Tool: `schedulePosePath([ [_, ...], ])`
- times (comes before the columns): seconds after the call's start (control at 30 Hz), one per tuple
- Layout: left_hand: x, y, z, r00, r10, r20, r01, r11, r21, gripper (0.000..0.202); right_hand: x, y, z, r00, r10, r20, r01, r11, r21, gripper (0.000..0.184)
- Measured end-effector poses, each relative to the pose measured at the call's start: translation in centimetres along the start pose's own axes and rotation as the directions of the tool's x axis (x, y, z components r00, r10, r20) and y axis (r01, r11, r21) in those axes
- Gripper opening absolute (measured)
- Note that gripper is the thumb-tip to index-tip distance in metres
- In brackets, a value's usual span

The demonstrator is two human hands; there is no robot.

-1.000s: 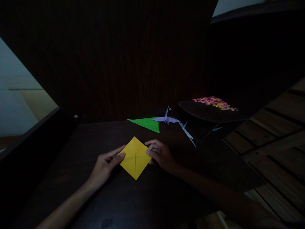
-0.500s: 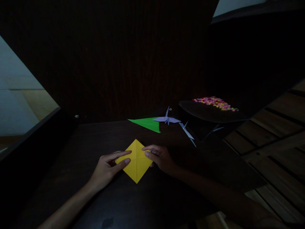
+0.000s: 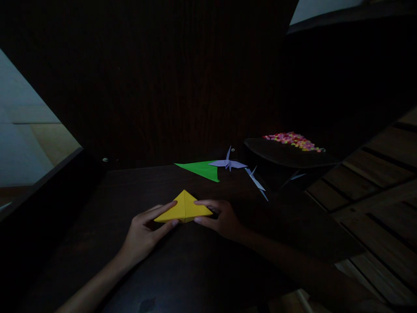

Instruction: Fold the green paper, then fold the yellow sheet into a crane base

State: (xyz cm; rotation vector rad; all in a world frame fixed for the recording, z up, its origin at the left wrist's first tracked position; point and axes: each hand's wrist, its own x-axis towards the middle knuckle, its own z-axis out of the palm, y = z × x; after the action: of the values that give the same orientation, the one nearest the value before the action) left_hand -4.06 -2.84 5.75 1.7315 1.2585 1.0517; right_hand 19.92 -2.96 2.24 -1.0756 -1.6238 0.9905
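Observation:
Between my hands is a yellow sheet of origami paper (image 3: 185, 208), bent across its middle so that it looks like a triangle with its tip pointing away from me. A crease runs down its centre. My left hand (image 3: 143, 228) grips the left corner, index finger on top and thumb at the near fold. On the other side my right hand (image 3: 223, 218) pinches the right part the same way. Beyond the hands lie a green folded paper (image 3: 200, 169), a purple paper crane (image 3: 228, 164) touching its right end, and a pale blue paper crane (image 3: 256, 179).
A dark wooden table (image 3: 97, 261) carries the papers, with a dark upright panel (image 3: 179, 87) behind it. At the right, a rounded dark shelf (image 3: 260, 150) holds a heap of small pink and yellow pieces (image 3: 295, 140). Wooden slats (image 3: 374, 208) show farther right.
The yellow paper was a flat diamond and is now bent at its middle, its near half turned out of sight. Both thumbs have shifted to the near fold.

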Motion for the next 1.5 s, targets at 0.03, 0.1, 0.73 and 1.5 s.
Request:
schedulePosePath([
  [0.03, -0.1, 0.0, 0.0, 1.0, 0.024, -0.002, -0.024, 0.999, 0.022, 0.043, 0.0, 0.0, -0.1, 1.0, -0.019, -0.016, 0.019, 0.999, -0.038, 0.038],
  [0.1, -0.2, 0.1, -0.1, 0.998, 0.065, 0.002, -0.065, 0.996, 0.061, 0.041, 0.0, -0.2, -0.2, 0.997, -0.065, -0.038, 0.061, 0.994, -0.093, 0.034],
  [0.73, 0.2, -0.4, -0.1, 0.966, 0.174, 0.191, -0.187, 0.981, 0.053, 0.026, 0.4, -0.8, -0.5, 0.957, -0.264, -0.12, 0.256, 0.963, -0.079, 0.013],
  [1.5, -0.7, 0.6, 1.0, 0.797, -0.193, 0.572, 0.359, 0.914, -0.192, 0.039, -0.7, -0.5, 2.1, 0.927, 0.203, 0.315, -0.316, 0.874, 0.369, 0.033],
])
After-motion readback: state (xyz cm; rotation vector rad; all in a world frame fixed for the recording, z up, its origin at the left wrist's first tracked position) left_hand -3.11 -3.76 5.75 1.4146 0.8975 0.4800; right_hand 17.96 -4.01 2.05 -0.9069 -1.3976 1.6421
